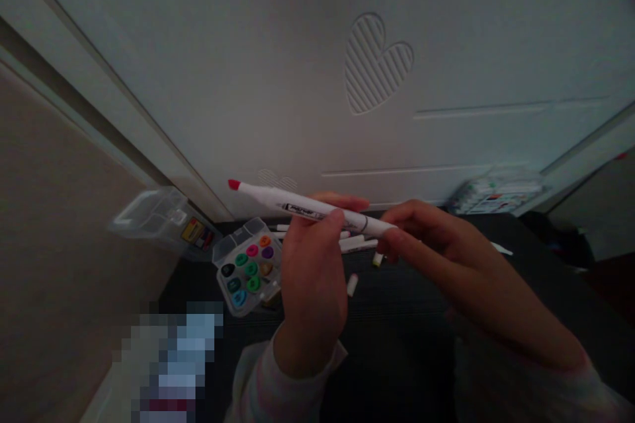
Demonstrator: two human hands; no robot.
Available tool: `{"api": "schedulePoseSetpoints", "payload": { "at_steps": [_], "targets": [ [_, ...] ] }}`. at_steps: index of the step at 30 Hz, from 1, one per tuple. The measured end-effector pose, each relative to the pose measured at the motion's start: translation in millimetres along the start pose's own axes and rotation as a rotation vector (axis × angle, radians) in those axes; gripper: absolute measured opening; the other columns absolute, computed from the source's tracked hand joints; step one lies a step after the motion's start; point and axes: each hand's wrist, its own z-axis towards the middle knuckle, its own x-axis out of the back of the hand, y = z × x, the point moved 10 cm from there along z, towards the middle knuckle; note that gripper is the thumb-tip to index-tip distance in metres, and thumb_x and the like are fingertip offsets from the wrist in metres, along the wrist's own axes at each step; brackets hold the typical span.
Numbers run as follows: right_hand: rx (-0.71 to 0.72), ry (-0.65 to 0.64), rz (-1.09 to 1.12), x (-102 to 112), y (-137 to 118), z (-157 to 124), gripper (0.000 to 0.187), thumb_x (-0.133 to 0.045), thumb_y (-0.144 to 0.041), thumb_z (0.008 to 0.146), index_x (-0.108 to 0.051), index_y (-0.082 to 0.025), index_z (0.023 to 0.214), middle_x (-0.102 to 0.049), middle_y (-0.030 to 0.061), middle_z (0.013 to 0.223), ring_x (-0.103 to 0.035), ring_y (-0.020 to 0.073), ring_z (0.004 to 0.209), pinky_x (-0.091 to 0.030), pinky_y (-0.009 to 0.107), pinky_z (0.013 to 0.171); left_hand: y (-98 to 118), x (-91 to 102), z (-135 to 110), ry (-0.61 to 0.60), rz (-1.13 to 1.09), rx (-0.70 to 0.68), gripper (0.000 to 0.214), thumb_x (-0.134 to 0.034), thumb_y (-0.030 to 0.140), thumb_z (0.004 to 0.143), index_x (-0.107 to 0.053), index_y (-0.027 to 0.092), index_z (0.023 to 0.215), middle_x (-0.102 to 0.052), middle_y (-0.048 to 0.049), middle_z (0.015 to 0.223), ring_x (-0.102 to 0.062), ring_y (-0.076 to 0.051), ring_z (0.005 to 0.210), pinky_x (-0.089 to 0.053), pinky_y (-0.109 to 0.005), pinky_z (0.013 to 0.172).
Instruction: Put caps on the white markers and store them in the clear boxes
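A white marker [307,206] is held up in front of me, slanting down to the right. Its red chisel tip [234,184] points left, uncovered. Around the middle of its barrel my left hand [316,271] is closed, thumb on top. My right hand [436,241] pinches the marker's right end between thumb and fingers. Below lies a loose white cap [352,285] on the dark table. Several white markers [360,244] lie behind my hands, partly hidden. To the left of my left hand stands an open clear case [221,252] holding markers with coloured ends.
An empty clear plastic container [163,218] stands at the left rear. A clear pack of markers [499,192] sits at the right rear of the dark table [397,317]. A white panel with a heart relief [377,65] rises behind. A short green-ended piece [378,259] lies under my right hand.
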Motion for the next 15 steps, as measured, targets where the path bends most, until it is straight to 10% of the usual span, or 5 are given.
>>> {"api": "schedulePoseSetpoints", "payload": {
  "at_steps": [8, 15],
  "targets": [
    [0.042, -0.098, -0.057, -9, -7, -3, 0.017, -0.049, -0.035, 0.085, -0.057, -0.021, 0.087, -0.063, 0.0018, 0.077, -0.057, 0.0139, 0.069, -0.039, 0.023, 0.051, 13, 12.3, 4, 0.049, -0.199, 0.033, 0.022, -0.047, 0.022, 0.08, -0.055, 0.017, 0.061, -0.048, 0.002, 0.062, -0.052, -0.009, 0.064, -0.046, -0.025, 0.071],
    [0.186, -0.253, 0.01, -23, -22, -9, 0.013, -0.065, -0.03, 0.074, -0.057, -0.023, 0.082, -0.059, -0.0024, 0.074, -0.054, 0.0115, 0.066, -0.041, 0.021, 0.056, 10, 8.8, 0, 0.079, -0.439, 0.19, 0.043, -0.038, 0.03, 0.088, -0.022, 0.019, 0.05, -0.016, 0.0087, 0.043, -0.018, -0.004, 0.035, -0.031, -0.015, 0.039]
  ]
}}
